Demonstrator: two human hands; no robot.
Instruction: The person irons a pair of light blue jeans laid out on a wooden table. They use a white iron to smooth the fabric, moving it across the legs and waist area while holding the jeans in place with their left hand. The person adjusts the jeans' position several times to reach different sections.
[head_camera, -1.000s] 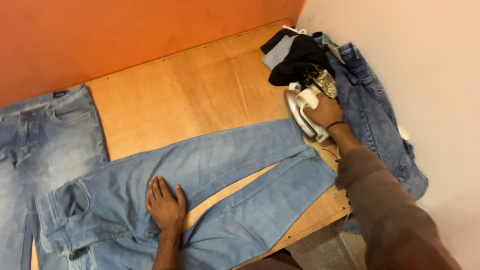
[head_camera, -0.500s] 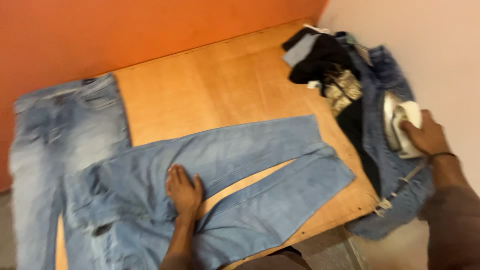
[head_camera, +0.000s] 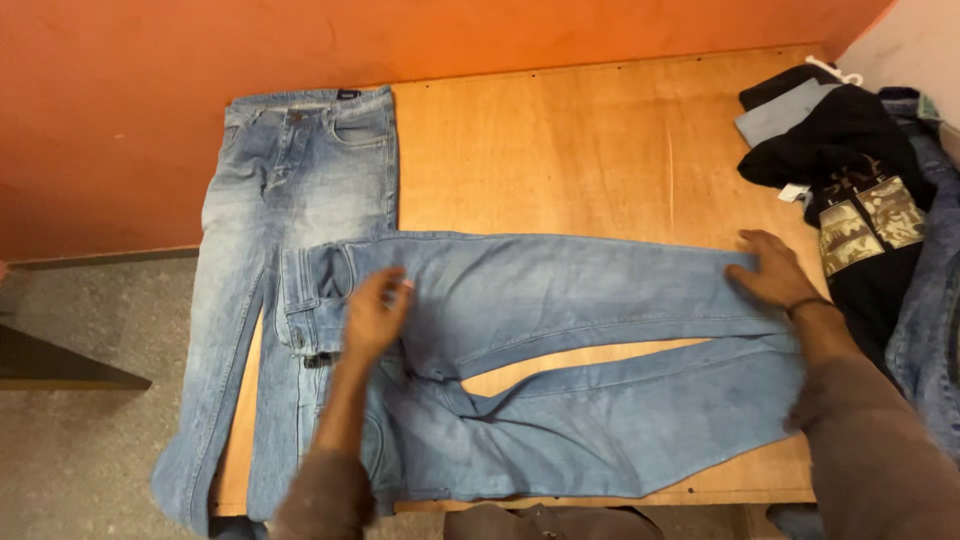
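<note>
where hands press, clothes pile crowds jeans.

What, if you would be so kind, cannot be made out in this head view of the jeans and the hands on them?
- Left hand: its palm side is turned away from the camera, so contact with the light blue denim jeans is unclear.
- Second faded blue jeans: leg ends cut off by the bottom edge.
- Pile of dark clothes: cropped at the right edge.
- Right hand: covers the jeans' hem.
</note>
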